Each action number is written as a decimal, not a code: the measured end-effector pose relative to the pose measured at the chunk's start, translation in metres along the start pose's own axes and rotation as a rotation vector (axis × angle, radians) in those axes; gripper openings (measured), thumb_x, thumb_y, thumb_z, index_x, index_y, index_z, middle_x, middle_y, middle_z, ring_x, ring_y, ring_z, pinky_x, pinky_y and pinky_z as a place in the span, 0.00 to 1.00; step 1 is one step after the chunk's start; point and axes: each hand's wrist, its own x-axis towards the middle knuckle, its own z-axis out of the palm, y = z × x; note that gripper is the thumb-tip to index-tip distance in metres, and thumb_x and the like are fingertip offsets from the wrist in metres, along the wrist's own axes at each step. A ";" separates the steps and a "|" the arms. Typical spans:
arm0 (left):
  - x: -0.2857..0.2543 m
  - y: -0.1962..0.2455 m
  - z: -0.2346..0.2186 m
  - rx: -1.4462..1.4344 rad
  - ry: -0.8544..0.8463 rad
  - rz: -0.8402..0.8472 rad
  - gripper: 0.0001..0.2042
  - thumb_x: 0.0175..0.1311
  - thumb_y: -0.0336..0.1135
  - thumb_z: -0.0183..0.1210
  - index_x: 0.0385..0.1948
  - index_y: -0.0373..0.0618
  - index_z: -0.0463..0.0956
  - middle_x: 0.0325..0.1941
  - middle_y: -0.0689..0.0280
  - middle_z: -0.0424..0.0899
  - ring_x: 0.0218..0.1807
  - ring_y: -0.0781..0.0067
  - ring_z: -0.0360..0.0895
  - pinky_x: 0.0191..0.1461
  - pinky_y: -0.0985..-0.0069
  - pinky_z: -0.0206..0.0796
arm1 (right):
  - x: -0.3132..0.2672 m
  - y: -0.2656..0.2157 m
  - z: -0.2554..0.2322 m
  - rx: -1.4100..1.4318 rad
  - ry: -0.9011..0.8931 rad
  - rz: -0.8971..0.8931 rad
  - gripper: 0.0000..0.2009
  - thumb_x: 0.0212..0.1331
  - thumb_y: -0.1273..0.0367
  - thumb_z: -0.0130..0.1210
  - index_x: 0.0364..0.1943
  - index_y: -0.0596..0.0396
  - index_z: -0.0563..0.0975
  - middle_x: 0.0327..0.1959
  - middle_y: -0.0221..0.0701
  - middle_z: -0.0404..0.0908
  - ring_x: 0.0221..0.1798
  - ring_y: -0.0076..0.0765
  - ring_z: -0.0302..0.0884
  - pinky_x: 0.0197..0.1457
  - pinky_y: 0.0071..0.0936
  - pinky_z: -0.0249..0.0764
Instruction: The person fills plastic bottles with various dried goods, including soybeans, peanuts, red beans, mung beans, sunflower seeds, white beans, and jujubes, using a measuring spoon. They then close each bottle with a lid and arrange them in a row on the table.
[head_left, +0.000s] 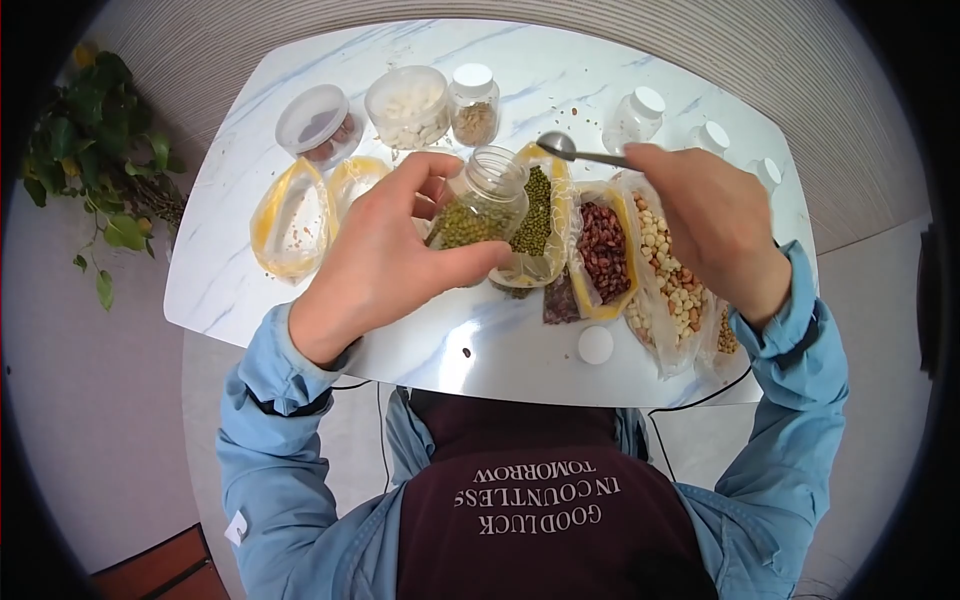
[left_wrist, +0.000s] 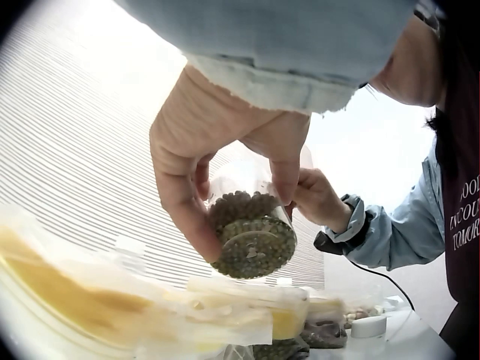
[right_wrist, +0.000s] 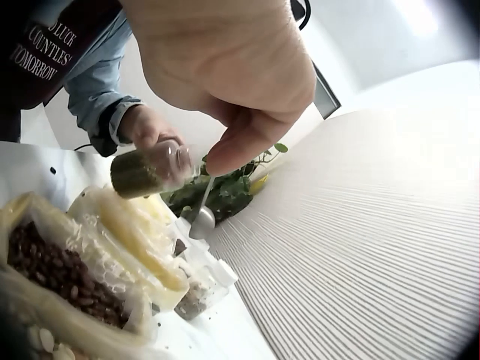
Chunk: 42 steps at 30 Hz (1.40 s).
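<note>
My left hand (head_left: 375,255) grips a clear, open-mouthed jar (head_left: 485,215) with green mung beans in it, raised above the table. In the left wrist view, fingers and thumb wrap the sides of the jar (left_wrist: 253,236), whose base is tilted down. Between thumb and fingers of my right hand (head_left: 715,215) is the handle of a metal spoon (head_left: 600,158). Its bowl points left, beyond the jar's mouth; the right wrist view has the spoon bowl (right_wrist: 202,223) hanging low. A yellow-edged bag of mung beans (head_left: 537,200) lies partly behind the jar.
To the right lie bags of red beans (head_left: 602,255) and peanuts (head_left: 672,275). A loose white lid (head_left: 596,345) sits near the front edge. Two round tubs, including one with white pieces (head_left: 408,108), and several white-capped jars (head_left: 474,105) stand farther back. Yellow-edged bags (head_left: 290,225) lie left.
</note>
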 end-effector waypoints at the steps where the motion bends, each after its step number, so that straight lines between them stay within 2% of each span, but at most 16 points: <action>1: 0.000 0.000 -0.001 -0.016 -0.007 -0.009 0.31 0.45 0.37 0.71 0.52 0.37 0.68 0.40 0.62 0.74 0.41 0.72 0.75 0.34 0.79 0.75 | -0.002 0.003 0.008 0.023 -0.023 -0.001 0.21 0.42 0.79 0.56 0.47 0.58 0.75 0.25 0.31 0.75 0.27 0.36 0.75 0.26 0.29 0.70; 5: -0.002 -0.001 -0.004 -0.053 -0.026 -0.028 0.31 0.45 0.38 0.71 0.52 0.36 0.67 0.40 0.62 0.74 0.41 0.71 0.76 0.35 0.79 0.76 | -0.002 0.009 0.036 0.014 -0.169 -0.070 0.16 0.45 0.75 0.55 0.43 0.58 0.74 0.24 0.29 0.72 0.28 0.34 0.75 0.26 0.27 0.71; 8: -0.002 -0.002 -0.004 -0.053 -0.031 -0.017 0.31 0.45 0.37 0.71 0.52 0.36 0.67 0.40 0.62 0.74 0.39 0.72 0.76 0.35 0.79 0.76 | 0.000 0.010 0.054 0.006 -0.191 -0.165 0.17 0.44 0.75 0.57 0.43 0.58 0.74 0.24 0.29 0.68 0.26 0.31 0.71 0.26 0.26 0.69; 14: -0.003 -0.005 -0.003 -0.043 -0.026 -0.010 0.31 0.46 0.35 0.71 0.52 0.35 0.67 0.39 0.61 0.74 0.35 0.75 0.78 0.33 0.82 0.76 | -0.001 0.005 0.079 -0.167 -0.143 -0.353 0.17 0.42 0.73 0.57 0.41 0.57 0.75 0.25 0.26 0.67 0.26 0.27 0.70 0.26 0.23 0.70; 17: -0.003 -0.006 -0.005 -0.041 -0.028 -0.012 0.31 0.46 0.35 0.71 0.52 0.35 0.67 0.39 0.61 0.74 0.35 0.76 0.78 0.33 0.82 0.76 | 0.001 0.002 0.071 -0.134 -0.220 -0.295 0.16 0.42 0.73 0.56 0.41 0.56 0.75 0.24 0.27 0.67 0.27 0.28 0.71 0.27 0.23 0.70; 20: -0.003 -0.010 -0.004 -0.030 -0.017 0.024 0.30 0.46 0.35 0.71 0.52 0.35 0.67 0.39 0.62 0.74 0.35 0.75 0.78 0.33 0.81 0.76 | 0.000 0.006 0.065 0.028 -0.279 -0.150 0.15 0.43 0.74 0.55 0.40 0.55 0.75 0.24 0.29 0.68 0.28 0.31 0.73 0.27 0.25 0.71; 23: -0.003 -0.009 -0.005 -0.035 -0.025 0.003 0.30 0.46 0.35 0.71 0.52 0.35 0.68 0.39 0.62 0.74 0.35 0.75 0.78 0.34 0.80 0.77 | -0.002 0.004 0.056 0.134 -0.311 0.090 0.11 0.46 0.74 0.54 0.37 0.54 0.75 0.24 0.32 0.74 0.29 0.38 0.78 0.30 0.33 0.74; 26: -0.003 -0.008 -0.004 -0.055 -0.031 -0.017 0.30 0.46 0.35 0.71 0.51 0.35 0.68 0.39 0.61 0.75 0.35 0.74 0.79 0.34 0.80 0.76 | -0.011 0.012 0.063 0.305 -0.221 0.175 0.10 0.56 0.77 0.52 0.42 0.55 0.76 0.23 0.31 0.76 0.25 0.32 0.77 0.28 0.25 0.73; 29: -0.003 -0.008 -0.004 -0.069 -0.028 -0.017 0.30 0.46 0.34 0.71 0.51 0.35 0.68 0.40 0.61 0.75 0.36 0.74 0.79 0.34 0.80 0.76 | -0.009 0.010 0.055 0.631 -0.408 0.588 0.08 0.64 0.74 0.47 0.42 0.56 0.76 0.21 0.28 0.77 0.23 0.24 0.76 0.26 0.20 0.73; 32: -0.003 -0.008 -0.003 -0.063 -0.028 -0.014 0.30 0.46 0.35 0.71 0.51 0.35 0.68 0.39 0.61 0.75 0.36 0.74 0.79 0.33 0.80 0.77 | -0.005 0.007 0.056 0.962 -0.526 1.068 0.09 0.68 0.72 0.43 0.42 0.59 0.76 0.22 0.25 0.76 0.21 0.17 0.74 0.23 0.17 0.73; 35: -0.003 -0.008 -0.004 -0.054 -0.032 -0.014 0.30 0.46 0.36 0.71 0.51 0.35 0.68 0.39 0.61 0.75 0.36 0.74 0.79 0.34 0.79 0.77 | -0.010 0.009 0.064 1.120 -0.513 1.217 0.11 0.67 0.71 0.43 0.43 0.63 0.75 0.23 0.28 0.76 0.22 0.21 0.75 0.22 0.17 0.75; 38: -0.003 -0.007 -0.004 -0.024 -0.032 -0.005 0.30 0.46 0.37 0.71 0.51 0.35 0.68 0.39 0.62 0.76 0.36 0.74 0.79 0.34 0.79 0.76 | -0.009 0.010 0.062 1.174 -0.486 1.292 0.11 0.67 0.71 0.43 0.44 0.63 0.74 0.24 0.29 0.76 0.21 0.21 0.75 0.23 0.17 0.75; 42: -0.003 -0.007 -0.004 -0.015 -0.034 -0.010 0.31 0.46 0.38 0.71 0.51 0.36 0.68 0.40 0.62 0.76 0.38 0.74 0.78 0.34 0.79 0.76 | -0.015 0.016 0.060 1.187 -0.397 1.353 0.10 0.68 0.70 0.43 0.43 0.60 0.75 0.21 0.26 0.76 0.17 0.18 0.73 0.19 0.14 0.73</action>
